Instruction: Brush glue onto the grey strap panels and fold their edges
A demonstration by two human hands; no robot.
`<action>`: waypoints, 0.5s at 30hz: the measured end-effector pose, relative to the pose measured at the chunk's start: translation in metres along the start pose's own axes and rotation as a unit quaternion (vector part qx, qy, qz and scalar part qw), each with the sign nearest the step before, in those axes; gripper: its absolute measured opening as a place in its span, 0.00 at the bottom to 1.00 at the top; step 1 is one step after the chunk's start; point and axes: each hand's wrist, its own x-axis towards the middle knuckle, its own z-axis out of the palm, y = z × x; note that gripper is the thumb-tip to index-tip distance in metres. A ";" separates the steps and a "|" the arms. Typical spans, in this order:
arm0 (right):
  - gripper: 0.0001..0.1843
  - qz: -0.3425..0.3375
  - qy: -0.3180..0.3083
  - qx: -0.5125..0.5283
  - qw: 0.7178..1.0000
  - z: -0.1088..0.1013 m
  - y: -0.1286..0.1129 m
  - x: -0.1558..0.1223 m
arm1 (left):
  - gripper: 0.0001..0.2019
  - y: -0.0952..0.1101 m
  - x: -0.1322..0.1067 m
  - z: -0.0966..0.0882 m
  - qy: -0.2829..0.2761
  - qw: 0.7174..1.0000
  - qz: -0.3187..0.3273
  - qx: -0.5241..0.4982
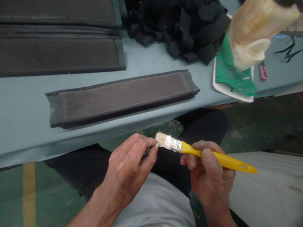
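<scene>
My right hand [208, 170] is closed around the yellow handle of a small paintbrush [203, 152], held over my lap below the table edge. The bristles are pale and caked with glue. My left hand [131, 164] pinches the tip of those bristles between thumb and fingers. On the grey-blue table [23, 110] just ahead lies a stack of long dark grey strips [120, 96], angled slightly.
More dark grey panels [59, 37] lie at the table's back left. A heap of black strap pieces [180, 28] sits at the back centre. A glue-coated container [253, 31] stands on a green and white tray [234, 82] at the right, beside a small pink object [262, 72].
</scene>
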 end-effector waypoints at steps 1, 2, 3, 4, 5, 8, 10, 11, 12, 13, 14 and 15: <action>0.08 -0.002 -0.002 -0.006 1.000 0.000 0.000 -0.001 | 0.04 0.000 0.000 0.001 0.001 1.000 0.001 0.002; 0.08 -0.004 -0.003 -0.008 1.000 0.000 0.000 -0.001 | 0.05 0.000 0.001 0.002 0.005 1.000 0.002 0.007; 0.08 -0.007 -0.005 -0.009 1.000 0.000 0.001 -0.001 | 0.05 0.000 0.001 0.004 0.010 1.000 0.005 0.011; 0.08 -0.009 -0.009 -0.007 1.000 0.000 0.001 -0.002 | 0.05 0.001 0.001 0.005 0.014 1.000 0.009 0.015; 0.08 -0.010 -0.013 -0.004 1.000 0.001 0.002 -0.002 | 0.05 0.001 0.002 0.007 0.021 1.000 0.012 0.017; 0.08 -0.002 -0.015 0.005 1.000 0.001 0.002 -0.001 | 0.05 -0.005 0.002 0.007 0.036 0.999 0.013 0.025; 0.08 0.002 0.011 0.020 1.000 -0.001 0.001 0.002 | 0.05 -0.014 0.002 0.002 0.052 0.997 -0.009 0.052; 0.08 -0.001 0.029 0.030 0.999 -0.002 -0.001 0.003 | 0.05 -0.019 0.001 -0.002 0.062 0.995 -0.031 0.070; 0.08 -0.003 0.046 0.039 0.998 -0.005 -0.002 0.005 | 0.04 -0.025 0.001 -0.006 0.070 0.992 -0.061 0.081; 0.07 -0.002 0.055 0.048 0.997 -0.007 -0.003 0.007 | 0.04 -0.030 0.000 -0.010 0.076 0.989 -0.097 0.079; 0.07 0.005 0.056 0.055 0.997 -0.009 -0.003 0.009 | 0.03 -0.033 -0.001 -0.014 0.076 0.986 -0.135 0.060; 0.08 0.018 0.050 0.062 0.997 -0.012 -0.003 0.011 | 0.03 -0.035 -0.002 -0.016 0.071 0.983 -0.168 0.026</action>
